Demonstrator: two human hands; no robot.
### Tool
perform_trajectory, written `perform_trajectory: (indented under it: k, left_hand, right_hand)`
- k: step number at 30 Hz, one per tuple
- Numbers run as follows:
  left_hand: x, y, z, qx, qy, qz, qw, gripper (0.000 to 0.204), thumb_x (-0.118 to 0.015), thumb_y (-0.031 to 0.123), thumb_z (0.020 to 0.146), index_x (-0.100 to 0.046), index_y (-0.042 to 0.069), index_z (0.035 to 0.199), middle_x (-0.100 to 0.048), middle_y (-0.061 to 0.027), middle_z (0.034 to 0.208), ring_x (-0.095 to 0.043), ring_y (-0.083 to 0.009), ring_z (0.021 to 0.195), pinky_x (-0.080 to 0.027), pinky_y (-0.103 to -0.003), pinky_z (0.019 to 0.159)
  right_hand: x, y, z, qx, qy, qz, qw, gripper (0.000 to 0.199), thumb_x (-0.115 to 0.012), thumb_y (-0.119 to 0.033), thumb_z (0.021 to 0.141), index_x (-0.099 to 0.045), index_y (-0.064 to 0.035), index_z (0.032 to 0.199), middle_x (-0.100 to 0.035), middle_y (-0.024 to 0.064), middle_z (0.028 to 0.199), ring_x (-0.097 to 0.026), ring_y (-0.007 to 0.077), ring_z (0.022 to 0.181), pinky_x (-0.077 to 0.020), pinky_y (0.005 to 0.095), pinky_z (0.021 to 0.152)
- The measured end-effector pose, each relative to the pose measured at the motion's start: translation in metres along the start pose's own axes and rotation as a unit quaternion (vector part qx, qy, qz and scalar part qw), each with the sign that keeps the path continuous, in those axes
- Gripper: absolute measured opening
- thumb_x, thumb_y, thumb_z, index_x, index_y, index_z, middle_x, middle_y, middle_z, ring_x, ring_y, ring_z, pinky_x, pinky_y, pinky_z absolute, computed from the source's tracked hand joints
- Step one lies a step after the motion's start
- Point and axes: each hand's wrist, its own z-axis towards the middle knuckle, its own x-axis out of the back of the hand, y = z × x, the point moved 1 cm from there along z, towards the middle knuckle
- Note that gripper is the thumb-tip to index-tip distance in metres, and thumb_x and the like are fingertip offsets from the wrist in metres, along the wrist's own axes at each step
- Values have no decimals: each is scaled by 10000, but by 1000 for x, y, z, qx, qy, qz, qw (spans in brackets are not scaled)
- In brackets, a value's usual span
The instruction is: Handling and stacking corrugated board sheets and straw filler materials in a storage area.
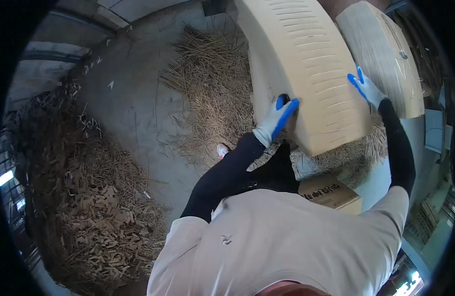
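A tall block of tan cardboard (311, 69), with a row of short slits across its face, stands in front of me. My left hand (279, 117), in a white glove with blue coating, is at its left lower edge. The fingers are closed around a small black object (284, 98) whose kind I cannot make out. Against the right edge of the block rests my right hand (366, 88), gloved the same way, with thumb and fingers apart. Its fingertips touch the cardboard.
A second pale cardboard stack (380, 54) stands to the right. Thin cardboard strips (215, 84) lie heaped on the grey floor (138, 113) left of the block. A larger pile of cardboard scraps (106, 217) spreads at the lower left. A printed carton (331, 193) is near my legs.
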Motion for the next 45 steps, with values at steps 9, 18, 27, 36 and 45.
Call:
perform_trajectory:
  k: [9, 18, 27, 36, 45]
  left_hand:
    - [309, -135, -234, 119, 360, -111, 919, 454, -517, 378, 986, -563, 49, 1295, -654, -97, 1132, -649, -188, 941, -527, -315, 776]
    - [302, -75, -217, 26, 355, -146, 923, 497, -497, 411, 1000, -561, -23, 1233, -639, -186, 1176, -644, -300, 1054, -516, -410, 931]
    - [326, 79, -16, -30, 179, 99, 978, 404, -495, 293, 1021, -558, -26, 1260, -644, -134, 1167, -642, -222, 1054, -512, -353, 933]
    - [284, 302, 268, -150, 34, 271, 950, 471, -615, 245, 963, -524, -60, 1310, -609, -114, 1234, -572, -161, 1116, -440, -285, 985]
    - [261, 308, 391, 26, -253, 421, 871, 631, -705, 291, 888, -473, -84, 1340, -589, -165, 1264, -554, -173, 1142, -440, -301, 975]
  right_hand:
    - [-27, -90, 31, 133, 245, -384, 880, 706, -587, -468, 912, -379, -63, 1451, -441, 224, 1429, -436, 377, 1307, -348, 420, 1081]
    - [-113, -93, 18, 97, 338, -461, 815, 585, -515, -392, 962, -400, -101, 1456, -451, 192, 1435, -391, 347, 1345, -238, 504, 1124]
    - [-106, -123, 9, 57, 284, -395, 872, 635, -570, -321, 912, -383, -76, 1468, -392, 207, 1478, -338, 366, 1388, -173, 485, 1168]
    - [-78, -160, 26, -79, 293, -264, 916, 425, -683, -231, 800, -613, -26, 1166, -577, 172, 1248, -514, 355, 1192, -372, 457, 1036]
    - [-66, -267, 219, -124, 357, -113, 919, 309, -755, -249, 786, -627, -48, 982, -643, 119, 909, -632, 286, 803, -507, 362, 694]
